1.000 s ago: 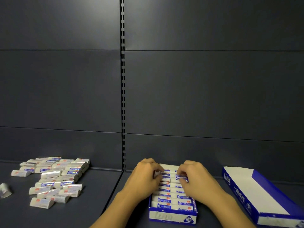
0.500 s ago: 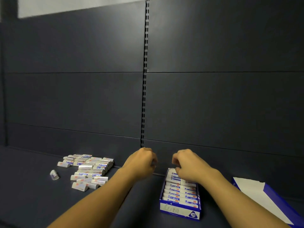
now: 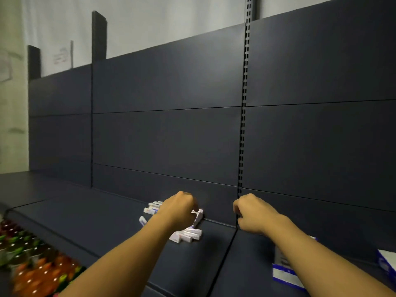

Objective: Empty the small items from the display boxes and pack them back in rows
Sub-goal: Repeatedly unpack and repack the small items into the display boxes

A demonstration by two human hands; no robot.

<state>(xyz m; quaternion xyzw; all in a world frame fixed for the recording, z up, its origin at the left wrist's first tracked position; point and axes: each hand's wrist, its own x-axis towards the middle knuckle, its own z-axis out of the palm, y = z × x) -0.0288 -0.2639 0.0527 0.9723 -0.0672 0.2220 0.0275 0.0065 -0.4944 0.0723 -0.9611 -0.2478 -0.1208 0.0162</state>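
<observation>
A pile of small white-and-blue wrapped items lies on the dark shelf by the back panel. My left hand hovers over the pile with its fingers pointing down; they are hidden behind the hand, so contact cannot be told. My right hand is in the air to the right of the pile, fingers loosely curled, nothing seen in it. The blue-and-white display box sits at the lower right, mostly covered by my right forearm. A second blue box shows at the right edge.
One stray item lies left of the pile. Bottles with red, orange and green tops stand on a lower level at the bottom left. A slotted upright divides the back panels. The picture is blurred by motion.
The view has swung left and up. Both hands left the packed box and moved left; my left hand is now over the loose pile, my right hand trails beside it.
</observation>
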